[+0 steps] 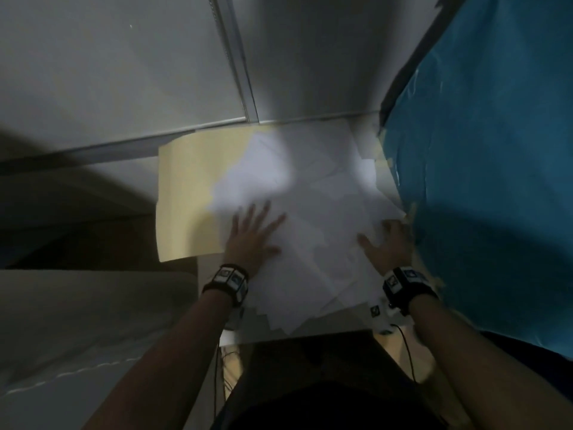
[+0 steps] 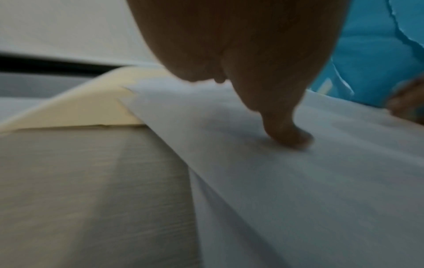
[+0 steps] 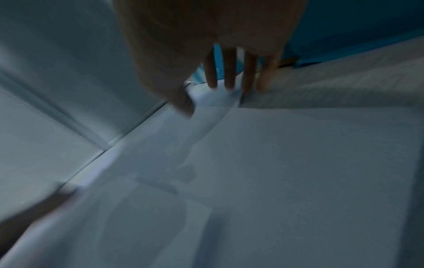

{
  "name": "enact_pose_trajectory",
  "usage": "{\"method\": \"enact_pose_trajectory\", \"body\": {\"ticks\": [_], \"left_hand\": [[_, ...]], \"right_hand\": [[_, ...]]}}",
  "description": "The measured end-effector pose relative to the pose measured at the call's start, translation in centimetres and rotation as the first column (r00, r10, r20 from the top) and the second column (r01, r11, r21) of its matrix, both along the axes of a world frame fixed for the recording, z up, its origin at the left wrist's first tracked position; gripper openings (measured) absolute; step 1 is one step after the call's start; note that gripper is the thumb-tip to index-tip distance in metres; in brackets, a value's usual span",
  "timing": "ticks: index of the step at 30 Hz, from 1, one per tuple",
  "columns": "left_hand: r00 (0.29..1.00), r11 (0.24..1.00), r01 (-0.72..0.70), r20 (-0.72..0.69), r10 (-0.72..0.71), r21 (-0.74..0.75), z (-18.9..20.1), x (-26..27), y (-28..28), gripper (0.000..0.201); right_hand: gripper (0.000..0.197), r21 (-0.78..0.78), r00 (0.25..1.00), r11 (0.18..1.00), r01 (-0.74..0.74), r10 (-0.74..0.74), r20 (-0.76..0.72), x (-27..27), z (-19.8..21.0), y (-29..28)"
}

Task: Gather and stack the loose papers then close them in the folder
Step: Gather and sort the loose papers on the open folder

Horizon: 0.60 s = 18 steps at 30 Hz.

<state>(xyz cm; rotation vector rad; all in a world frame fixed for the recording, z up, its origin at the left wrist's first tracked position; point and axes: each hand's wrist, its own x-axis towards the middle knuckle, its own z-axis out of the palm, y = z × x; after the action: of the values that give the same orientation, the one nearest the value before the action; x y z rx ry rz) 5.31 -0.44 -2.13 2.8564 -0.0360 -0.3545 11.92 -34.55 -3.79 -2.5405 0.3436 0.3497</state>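
Observation:
Several loose white papers (image 1: pixel 310 212) lie fanned out over a cream manila folder (image 1: pixel 186 197) that lies open on a grey table. My left hand (image 1: pixel 252 232) lies flat with spread fingers on the left part of the papers. In the left wrist view its thumb (image 2: pixel 286 134) presses down on a sheet (image 2: pixel 275 181) beside the folder (image 2: pixel 87 110). My right hand (image 1: pixel 387 243) rests flat on the papers' right edge, fingers straight. In the right wrist view its fingers (image 3: pixel 229 72) touch the far edge of the sheets (image 3: pixel 275 163).
A blue sheet (image 1: pixel 496 150) covers the whole right side, close against my right hand. A grey partition wall (image 1: pixel 124 72) with a metal strip runs along the back of the table. A small white device with a cable (image 1: pixel 387 318) lies near the front edge.

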Motion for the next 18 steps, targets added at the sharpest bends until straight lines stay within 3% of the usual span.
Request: {"method": "enact_pose_trajectory", "body": {"ticks": [1,2,3,4,5,6,10,13,15,18], "left_hand": [[0.958,0.965,-0.257,0.119,0.262,-0.061,0.5,-0.9,-0.2,0.091],[0.823,0.833,-0.531,0.141,0.550,-0.154,0.6,-1.6,-0.4,0.090],[0.637,0.630,-0.744,0.049,0.770,-0.224,1.0,-2.3,-0.8,0.096],[0.461,0.425,-0.870,-0.103,0.882,-0.251,1.4,-2.7,-1.4,0.104],[0.342,0.283,-0.926,-0.240,0.908,-0.250,1.8,-2.9,-2.1,0.111],[0.290,0.202,-0.939,-0.324,0.901,-0.279,1.8,-2.9,-2.6,0.113],[0.285,0.057,-0.872,-0.410,0.866,-0.486,0.7,-1.4,-3.5,0.094],[0.297,0.026,-0.842,-0.423,0.856,-0.539,0.7,-0.6,-3.4,0.071],[0.340,-0.001,-0.780,-0.424,0.839,-0.626,1.1,-0.3,-3.5,0.062],[0.461,0.035,-0.704,-0.418,0.783,-0.710,1.1,-0.5,-3.9,0.048]], "right_hand": [[0.085,-0.028,0.998,0.999,-0.039,0.038,-0.051,-0.2,0.0,0.0],[0.090,-0.027,0.995,0.996,-0.088,0.087,-0.052,-0.3,0.0,0.2],[0.091,0.000,0.993,0.994,-0.112,0.112,-0.040,-0.2,0.1,0.7],[0.089,0.035,0.991,0.991,-0.131,0.132,-0.027,-0.2,0.0,1.2],[0.084,0.062,0.988,0.987,-0.151,0.153,-0.027,-0.1,0.0,1.8],[0.080,0.091,0.982,0.978,-0.186,0.189,-0.023,0.0,0.1,2.6],[0.063,0.107,0.939,0.935,-0.339,0.343,-0.020,1.0,0.0,5.1],[0.062,0.304,0.975,0.936,-0.177,0.209,-0.076,2.3,1.2,6.1],[0.074,0.379,0.989,0.923,-0.062,0.107,-0.099,2.7,2.0,6.5],[0.092,0.390,0.957,0.908,-0.151,0.234,-0.174,2.5,2.4,7.8]]}}
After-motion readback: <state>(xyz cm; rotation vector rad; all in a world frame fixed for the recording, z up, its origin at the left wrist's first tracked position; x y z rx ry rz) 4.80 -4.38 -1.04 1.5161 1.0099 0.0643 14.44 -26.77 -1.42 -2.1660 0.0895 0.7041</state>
